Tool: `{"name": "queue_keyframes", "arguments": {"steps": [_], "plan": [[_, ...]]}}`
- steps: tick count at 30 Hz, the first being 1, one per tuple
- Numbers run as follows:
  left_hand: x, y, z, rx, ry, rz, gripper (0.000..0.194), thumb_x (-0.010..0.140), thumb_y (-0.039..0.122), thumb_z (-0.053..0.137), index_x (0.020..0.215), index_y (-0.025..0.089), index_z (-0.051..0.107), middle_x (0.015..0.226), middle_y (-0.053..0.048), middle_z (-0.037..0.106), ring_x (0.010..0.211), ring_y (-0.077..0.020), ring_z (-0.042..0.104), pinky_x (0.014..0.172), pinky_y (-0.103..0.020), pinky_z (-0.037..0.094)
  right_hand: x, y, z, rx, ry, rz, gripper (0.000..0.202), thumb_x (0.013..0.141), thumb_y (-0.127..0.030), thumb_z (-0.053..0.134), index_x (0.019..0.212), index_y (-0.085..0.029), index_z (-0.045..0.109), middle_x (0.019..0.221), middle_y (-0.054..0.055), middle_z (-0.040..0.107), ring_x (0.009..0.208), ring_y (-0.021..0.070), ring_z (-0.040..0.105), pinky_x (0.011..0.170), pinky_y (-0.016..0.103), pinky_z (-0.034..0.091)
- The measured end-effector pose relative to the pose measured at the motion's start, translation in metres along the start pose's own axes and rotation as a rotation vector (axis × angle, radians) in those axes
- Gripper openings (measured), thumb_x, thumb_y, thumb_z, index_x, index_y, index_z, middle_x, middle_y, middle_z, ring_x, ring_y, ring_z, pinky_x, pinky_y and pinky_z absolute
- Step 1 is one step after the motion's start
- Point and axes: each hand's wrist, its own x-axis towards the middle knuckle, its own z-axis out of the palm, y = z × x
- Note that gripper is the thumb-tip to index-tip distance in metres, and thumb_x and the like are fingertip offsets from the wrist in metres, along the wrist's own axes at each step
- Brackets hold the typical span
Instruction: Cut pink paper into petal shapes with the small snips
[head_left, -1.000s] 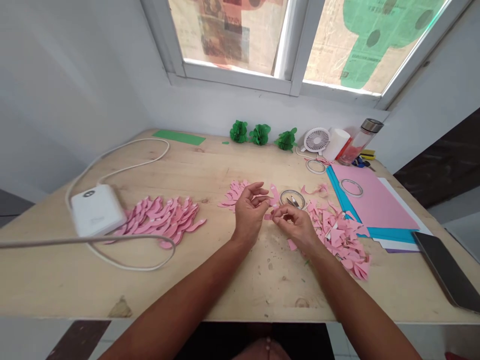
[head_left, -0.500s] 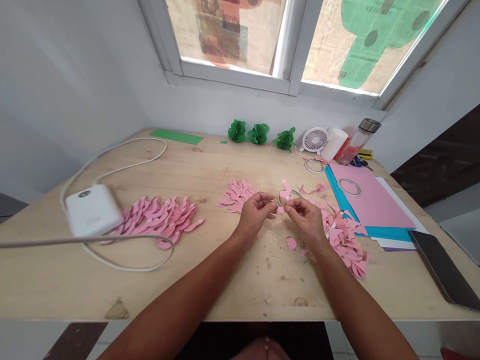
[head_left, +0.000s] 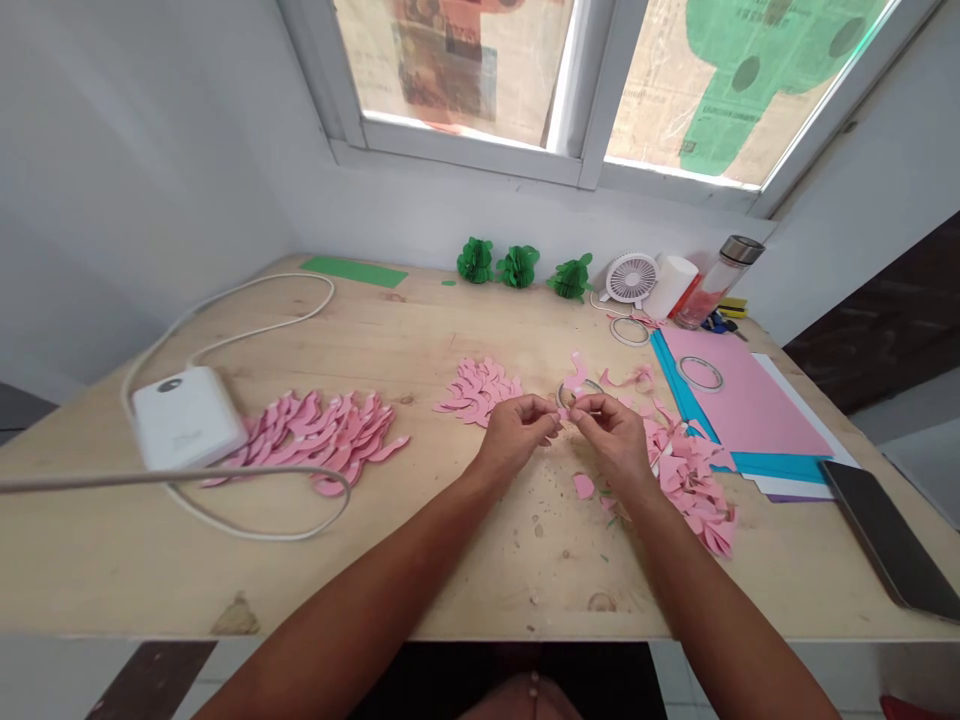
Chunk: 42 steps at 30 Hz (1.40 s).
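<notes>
My left hand (head_left: 521,428) and my right hand (head_left: 611,432) meet above the middle of the table, fingertips pinched almost together. Between them shows a small pink paper piece (head_left: 562,412), mostly covered by the fingers. Just behind the fingertips a roll of tape (head_left: 561,394) lies on the table, with a wavy pink paper strip (head_left: 576,371) over it. Left of my hands is a small pile of wavy pink cutouts (head_left: 476,390). A heap of pink paper scraps (head_left: 694,490) spreads beside my right wrist, and a loose pink scrap (head_left: 583,487) lies below the fingers.
More wavy pink cutouts (head_left: 322,435) lie at left by a white power bank (head_left: 187,418) and its cable. Green paper ornaments (head_left: 517,267), a small fan (head_left: 631,278) and a bottle (head_left: 720,285) line the back. Coloured sheets (head_left: 772,400) and a phone (head_left: 892,540) are at right.
My fingertips have shifted slightly toward me and turned a little, so the small piece between them now looks pink. The tape roll behind them shows more.
</notes>
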Motion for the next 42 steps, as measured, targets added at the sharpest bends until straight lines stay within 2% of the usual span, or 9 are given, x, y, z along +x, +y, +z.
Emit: {"name": "queue_keyframes", "arguments": {"steps": [5,11,22,42], "plan": [[0.000,-0.001,0.000,-0.061,0.042,0.034,0.016,0.061,0.029,0.068,0.066,0.015,0.065,0.058,-0.001,0.061,0.058,-0.0117,0.056,0.059,-0.025,0.046,-0.002,-0.001,0.005,0.113,-0.058,0.045,0.014,0.070,-0.032,0.064,0.073,-0.018,0.062,0.076,0.003,0.064,0.069,0.0153,0.057,0.063,0.026,0.044],[-0.002,-0.002,0.004,-0.140,0.030,0.020,0.016,0.060,0.029,0.070,0.066,0.014,0.067,0.061,-0.002,0.063,0.059,-0.0110,0.055,0.061,-0.025,0.046,-0.005,-0.004,0.009,0.254,-0.037,0.078,0.013,0.069,-0.031,0.065,0.073,-0.019,0.062,0.072,0.001,0.064,0.069,0.0145,0.058,0.065,0.027,0.046],[-0.004,-0.002,0.005,-0.132,0.031,0.035,0.014,0.061,0.027,0.071,0.067,0.015,0.070,0.064,-0.003,0.065,0.062,-0.0119,0.056,0.065,-0.027,0.047,-0.006,-0.004,0.010,0.230,0.010,0.119,0.014,0.067,-0.032,0.066,0.073,-0.019,0.063,0.071,0.001,0.064,0.068,0.0151,0.058,0.064,0.027,0.046],[-0.002,-0.005,0.006,-0.167,0.046,0.027,0.019,0.058,0.030,0.073,0.069,0.015,0.071,0.068,-0.004,0.066,0.064,-0.0135,0.057,0.068,-0.029,0.049,-0.010,-0.010,0.012,0.129,0.087,0.103,0.015,0.069,-0.033,0.063,0.074,-0.018,0.065,0.069,0.002,0.065,0.066,0.0156,0.059,0.062,0.028,0.047]]}}
